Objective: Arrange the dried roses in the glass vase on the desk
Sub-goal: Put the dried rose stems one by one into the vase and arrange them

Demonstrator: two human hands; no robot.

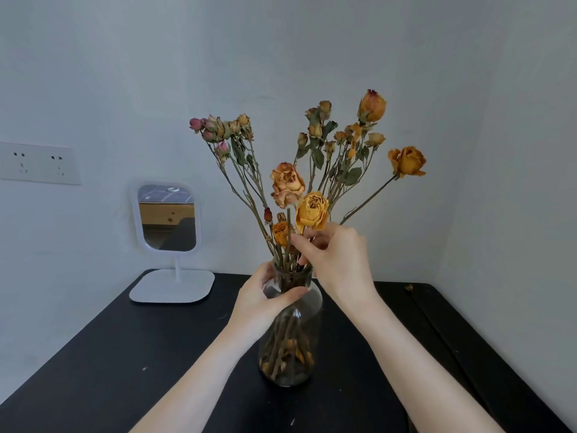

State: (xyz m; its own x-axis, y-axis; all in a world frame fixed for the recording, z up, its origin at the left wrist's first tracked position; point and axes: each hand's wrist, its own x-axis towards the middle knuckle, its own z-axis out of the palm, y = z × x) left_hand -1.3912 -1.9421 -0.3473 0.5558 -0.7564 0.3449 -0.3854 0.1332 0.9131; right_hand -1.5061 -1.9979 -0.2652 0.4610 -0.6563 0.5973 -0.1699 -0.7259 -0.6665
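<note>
Your left hand (265,303) wraps the shoulder of the vase (292,335), thumb across the front glass, fingers curled round the far side at the neck. The vase stands upright on the black desk (93,370), at the middle of it. Your right hand (335,260) is just above the rim, fingertips pinched on the stem of a yellow rose (312,210) whose bloom sits right above them. The roses (337,145) stand with stems in the vase, long axes fanning upward: one pink-budded spray leans toward 11 o'clock, the middle cluster runs to 12, and one orange bloom reaches out toward 2. A white mirror (167,218) stands at 10 o'clock from the vase, well apart.
</note>
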